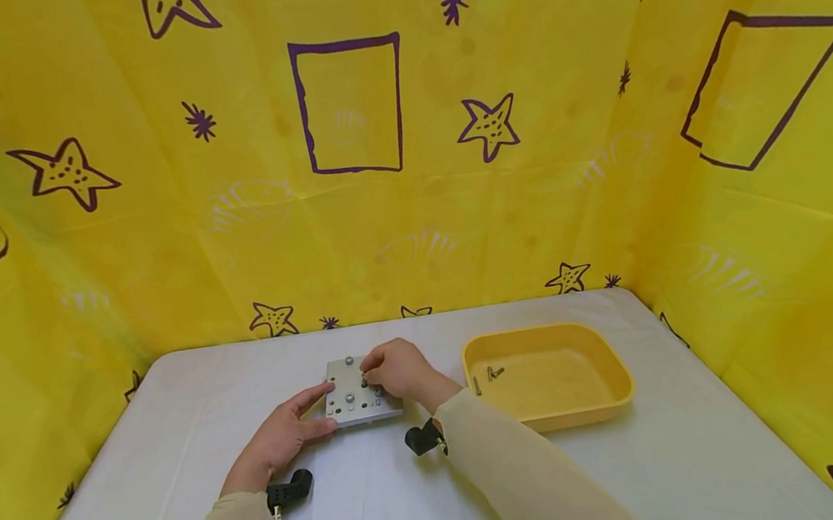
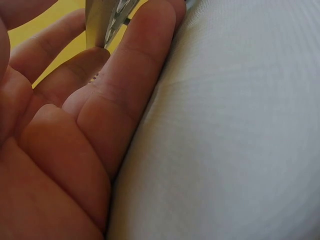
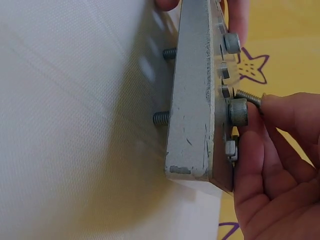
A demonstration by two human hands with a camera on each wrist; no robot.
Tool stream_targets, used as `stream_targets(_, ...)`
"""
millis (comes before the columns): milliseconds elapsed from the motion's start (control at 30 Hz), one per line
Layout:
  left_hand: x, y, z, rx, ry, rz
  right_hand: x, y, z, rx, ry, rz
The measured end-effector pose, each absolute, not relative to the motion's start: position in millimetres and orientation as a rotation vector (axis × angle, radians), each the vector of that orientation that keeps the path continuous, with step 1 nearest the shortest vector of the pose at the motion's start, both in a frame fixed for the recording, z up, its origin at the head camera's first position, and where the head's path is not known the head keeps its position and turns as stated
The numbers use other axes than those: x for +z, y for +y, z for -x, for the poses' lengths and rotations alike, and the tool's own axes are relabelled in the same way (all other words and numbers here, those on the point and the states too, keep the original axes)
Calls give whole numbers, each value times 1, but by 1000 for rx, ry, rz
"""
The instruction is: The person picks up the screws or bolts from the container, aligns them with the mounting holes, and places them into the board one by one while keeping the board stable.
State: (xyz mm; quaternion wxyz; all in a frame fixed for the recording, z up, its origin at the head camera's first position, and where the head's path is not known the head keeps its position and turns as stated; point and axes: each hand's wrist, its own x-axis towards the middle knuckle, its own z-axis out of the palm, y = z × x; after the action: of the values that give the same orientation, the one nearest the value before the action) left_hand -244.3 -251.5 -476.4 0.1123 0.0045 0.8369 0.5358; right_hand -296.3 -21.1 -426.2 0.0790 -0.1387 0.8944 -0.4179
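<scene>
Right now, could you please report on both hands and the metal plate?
Left hand holding metal plate by its edge; right hand pinching a tilted screw at its top face; nothing visibly blocking.

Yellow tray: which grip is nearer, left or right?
Right. The right grip is across a gap from the yellow tray, over the metal plate, pinching a screw. The left grip is farther, at the plate's edge away from the tray.
</scene>
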Motion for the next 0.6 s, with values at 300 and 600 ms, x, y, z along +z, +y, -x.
stream_targets(300, -478, -251, 245, 1555, 2472, -25, -428, -21, 294, -1199, 2713, 447)
stream_targets(600, -477, -252, 246, 1542, 2478, -27, -424, -13, 293, -1463, 2569, 387)
